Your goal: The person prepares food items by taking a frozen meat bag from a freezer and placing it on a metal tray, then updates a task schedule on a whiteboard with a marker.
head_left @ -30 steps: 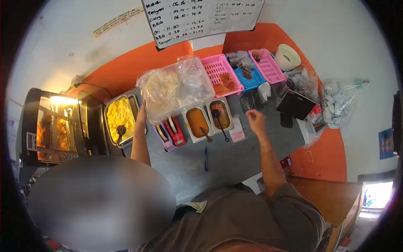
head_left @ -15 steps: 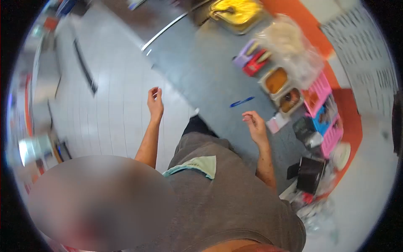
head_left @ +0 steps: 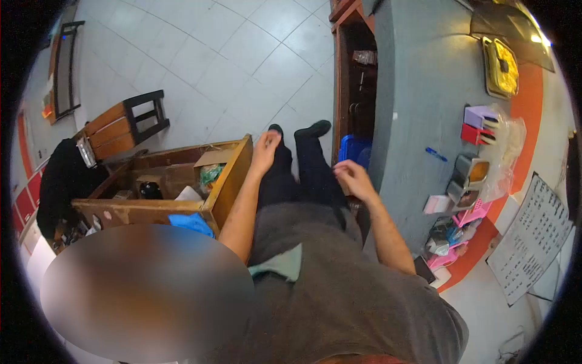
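A person stands between a wooden crate (head_left: 229, 177) and a grey tabletop (head_left: 406, 91), both hands empty above the tiled floor (head_left: 230, 54). The left hand (head_left: 267, 148) hangs loosely open just beside the crate's corner; the right hand (head_left: 351, 179), fingers half curled on nothing, hovers near the tabletop's edge, where a blue pen (head_left: 435, 154) and sauce tubs (head_left: 470, 173) lie well apart from it

My shirt (head_left: 339, 303) is grey, my trousers (head_left: 309, 176) black; the counter (head_left: 418, 73) is grey, the pen (head_left: 435, 154) blue, the floor (head_left: 212, 48) white-tiled.
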### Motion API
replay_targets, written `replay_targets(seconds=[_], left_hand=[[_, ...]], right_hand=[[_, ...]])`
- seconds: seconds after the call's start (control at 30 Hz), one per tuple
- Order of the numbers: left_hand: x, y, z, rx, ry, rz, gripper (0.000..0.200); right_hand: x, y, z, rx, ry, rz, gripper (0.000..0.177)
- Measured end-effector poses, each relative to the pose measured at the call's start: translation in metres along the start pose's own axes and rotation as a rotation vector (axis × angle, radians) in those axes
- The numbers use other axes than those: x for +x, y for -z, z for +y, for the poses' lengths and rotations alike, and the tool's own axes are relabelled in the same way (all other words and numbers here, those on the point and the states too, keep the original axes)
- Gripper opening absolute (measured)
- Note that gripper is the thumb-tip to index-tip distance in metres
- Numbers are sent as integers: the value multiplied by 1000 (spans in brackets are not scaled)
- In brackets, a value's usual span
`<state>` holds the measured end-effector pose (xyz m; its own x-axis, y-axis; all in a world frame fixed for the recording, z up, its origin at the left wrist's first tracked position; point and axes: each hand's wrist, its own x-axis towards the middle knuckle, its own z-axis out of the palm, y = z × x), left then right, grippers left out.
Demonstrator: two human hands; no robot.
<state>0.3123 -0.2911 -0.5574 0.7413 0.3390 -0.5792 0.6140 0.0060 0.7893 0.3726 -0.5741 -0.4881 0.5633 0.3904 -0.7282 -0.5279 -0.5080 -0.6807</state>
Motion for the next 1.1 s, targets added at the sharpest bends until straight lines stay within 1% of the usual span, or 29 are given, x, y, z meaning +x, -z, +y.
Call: replay_targets(seconds=[0.03,0.07,0.1,0.13,0.17,0.2,0.23,0.27,0.3,0.33,0.37,0.4,0.43,0.47,0.5,0.57,0.6,0.67,0.7,0.77,0.8,0.87,0.9,0.93,0.97,1.0,1.03,1.07,1.1], left_hand=[[-6,4,-17,50,12,-11,31],[-12,8,-35,100,20,-22,31],[-17,16,-56,72,80,-33,32],[-24,23,-74,49,144,-47,33],[-28,30,-88,62,203,-19,32],[-33,36,-99,75,267,8,31],[-34,44,-112,80,270,28,30],[-37,51,-127,85,277,53,29],[-38,57,-144,17,325,75,28],[-36,63,-157,48,388,90,27],[-38,69,-187,7,395,102,28],[-37,70,-201,-13,437,125,28],[-34,70,-212,-30,475,142,28],[-29,68,-217,-19,481,130,28],[-25,62,-218,-38,513,99,28],[-21,52,-225,-47,545,73,29],[-21,46,-231,-42,549,66,29],[-18,42,-228,-7,561,29,28],[-17,39,-225,34,584,34,28],[-19,38,-230,-3,545,1,29],[-15,37,-220,35,561,-12,30],[-9,38,-220,64,577,-7,29],[-9,40,-216,77,587,-6,29],[-7,39,-209,86,580,-3,29],[-4,38,-199,61,640,23,29],[-1,37,-188,32,696,49,28],[-1,38,-181,35,682,47,28],[-2,38,-177,37,634,32,28],[-2,38,-166,38,583,21,27]], right_hand=[[27,-16,37,297,-60,-61,17],[53,-26,58,294,-244,-37,21],[80,-33,95,307,-326,3,20],[105,-35,135,301,-408,132,20],[133,-36,174,300,-486,267,19],[158,-28,221,303,-502,283,19],[184,-13,269,638,-562,391,18],[207,-1,300,973,-614,495,18],[234,7,315,1321,-556,721,24],[257,19,318,1551,-424,885,27],[278,35,328,1857,-292,867,38],[295,49,333,1957,-313,894,46],[308,66,354,2124,-328,780,44],[328,77,372,2024,-179,912,41],[335,85,371,2030,-181,921,41],[344,98,351,2055,-390,1066,36],[349,101,358,2062,-399,1061,36],[359,106,369,1802,-794,1312,30],[355,103,366,1816,-803,1302,30],[351,102,357,1684,-646,1222,24],[355,104,361,1705,-644,1207,24],[364,108,361,1641,-928,1294,24],[366,108,355,1654,-932,1283,24],[366,108,334,1646,-1171,1429,25],[363,107,313,1622,-1416,1572,26],[351,101,292,1650,-1357,1495,30],[339,97,295,1666,-1346,1488,30],[334,91,316,1791,-1036,1534,33],[324,89,319,1894,-714,1554,36]])
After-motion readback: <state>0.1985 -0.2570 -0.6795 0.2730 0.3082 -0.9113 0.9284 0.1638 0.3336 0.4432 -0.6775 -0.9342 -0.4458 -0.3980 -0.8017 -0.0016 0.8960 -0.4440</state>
